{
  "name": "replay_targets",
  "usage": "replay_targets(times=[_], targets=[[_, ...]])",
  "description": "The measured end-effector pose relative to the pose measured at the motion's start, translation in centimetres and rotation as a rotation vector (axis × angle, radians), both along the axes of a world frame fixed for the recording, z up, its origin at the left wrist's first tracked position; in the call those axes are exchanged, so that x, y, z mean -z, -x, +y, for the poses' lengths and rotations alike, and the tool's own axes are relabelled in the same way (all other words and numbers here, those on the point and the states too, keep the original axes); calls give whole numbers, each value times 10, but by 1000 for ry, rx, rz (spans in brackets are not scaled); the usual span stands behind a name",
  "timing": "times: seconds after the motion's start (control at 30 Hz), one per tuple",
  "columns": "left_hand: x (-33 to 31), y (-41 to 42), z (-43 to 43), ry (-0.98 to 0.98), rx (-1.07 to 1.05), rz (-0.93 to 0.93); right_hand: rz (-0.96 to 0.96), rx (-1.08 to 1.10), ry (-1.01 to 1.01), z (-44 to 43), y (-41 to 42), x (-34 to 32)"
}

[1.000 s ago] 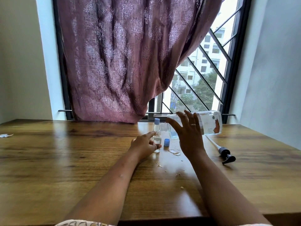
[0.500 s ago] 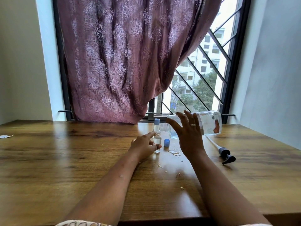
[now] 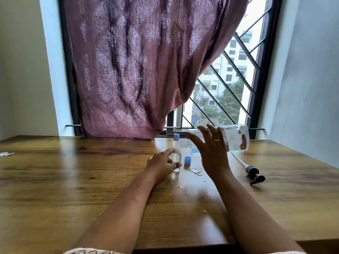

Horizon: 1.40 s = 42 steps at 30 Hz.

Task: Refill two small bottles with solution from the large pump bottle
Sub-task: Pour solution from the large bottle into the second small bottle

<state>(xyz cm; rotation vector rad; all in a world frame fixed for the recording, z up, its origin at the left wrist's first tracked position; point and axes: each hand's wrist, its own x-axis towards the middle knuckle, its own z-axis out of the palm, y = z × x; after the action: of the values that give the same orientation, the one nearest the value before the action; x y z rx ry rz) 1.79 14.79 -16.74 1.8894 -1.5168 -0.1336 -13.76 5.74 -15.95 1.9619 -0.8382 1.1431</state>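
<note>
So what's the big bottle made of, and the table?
The big bottle looks like clear, glossy plastic: liquid shows through it. The table looks like wood or wood-look laminate, polished: grain streaks and window glare show.

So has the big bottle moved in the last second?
No. The large bottle keeps its place against the window frame, tipped toward the open small bottle.

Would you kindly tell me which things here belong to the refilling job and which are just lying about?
Job: large bottle, tilted in the right hand; open small bottle, held by the left hand; capped small bottle; loose blue cap; pump head.
Lying about: white scrap; curtain; crumbs.
</note>
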Motion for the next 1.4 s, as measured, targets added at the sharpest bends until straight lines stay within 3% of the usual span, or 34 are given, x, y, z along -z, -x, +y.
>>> replay_targets(times=[0.43,0.67,0.83,1.0,1.2,1.4], targets=[[-2,1,1,-18,14,20,-17,-9,4,-1,0,1],[0,-1,-1,-13,29,25,-47,-12,-94,5,1,-1],[1,-1,-2,2,35,36,-181,-52,-212,10,3,-6],[2,-2,-4,-2,39,28,-480,-262,-357,9,10,-14],[3,-3,-5,5,41,30,-713,-362,-448,8,11,-15],[4,-4,-5,7,53,35,-719,-442,-529,6,10,-13]])
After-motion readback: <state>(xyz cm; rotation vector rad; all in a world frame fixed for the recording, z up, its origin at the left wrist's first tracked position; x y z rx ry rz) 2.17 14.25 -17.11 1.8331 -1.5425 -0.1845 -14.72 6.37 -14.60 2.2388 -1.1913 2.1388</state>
